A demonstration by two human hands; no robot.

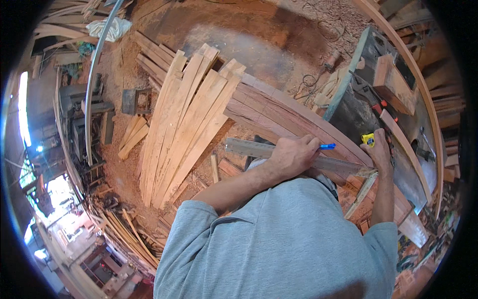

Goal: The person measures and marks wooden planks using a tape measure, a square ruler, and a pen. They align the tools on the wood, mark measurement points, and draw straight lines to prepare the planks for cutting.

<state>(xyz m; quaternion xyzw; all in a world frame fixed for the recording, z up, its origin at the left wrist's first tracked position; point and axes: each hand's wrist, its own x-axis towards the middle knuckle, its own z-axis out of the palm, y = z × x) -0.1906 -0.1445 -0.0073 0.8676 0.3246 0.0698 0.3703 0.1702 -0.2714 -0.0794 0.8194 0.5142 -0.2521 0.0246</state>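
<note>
My left hand (295,157) is closed around a blue pen (327,146), which sticks out to the right of the fingers. Under that hand lies a long grey metal straightedge (246,148), crossing a reddish-brown plank (284,109). At its right end the straightedge meets a pale, narrow bar (362,194) set at an angle to it. A yellow tape measure (368,139) is in my right hand (381,152), beyond the plank's right edge. Its tape cannot be made out. The pen's tip is hidden by my left hand.
Several pale curved boards (186,124) fan out on the left. A dark worktable (348,102) on the right bears a wooden block (393,84) and a curved strip (406,149). Wood shavings cover much of the floor (169,15). Timber offcuts (133,139) lie farther left.
</note>
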